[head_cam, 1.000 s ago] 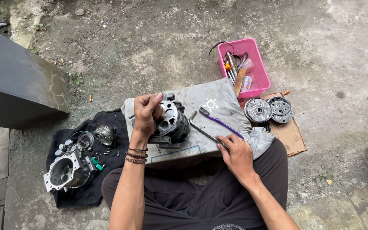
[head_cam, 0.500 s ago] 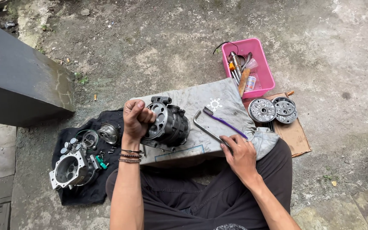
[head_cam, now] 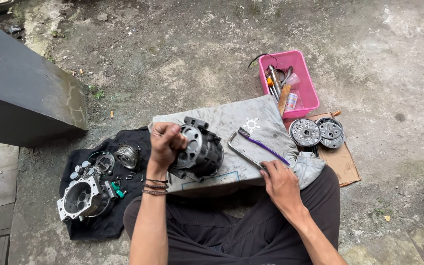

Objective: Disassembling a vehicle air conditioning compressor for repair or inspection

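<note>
A dark metal compressor body point(head_cam: 199, 152) is sitting just left of the frame's centre on a grey cloth point(head_cam: 241, 122), with the left hand point(head_cam: 165, 142) clenching its round front face. The right hand point(head_cam: 280, 182), lower right of centre, is grasping the end of a bent metal wrench point(head_cam: 241, 152), beside a purple toothbrush point(head_cam: 263, 144). A pink tray point(head_cam: 310, 95) is lying at upper right.

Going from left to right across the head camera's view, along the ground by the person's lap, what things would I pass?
Metal housing on the black cloth → left hand → round engine part → purple toothbrush → two metal discs on cardboard.
</note>
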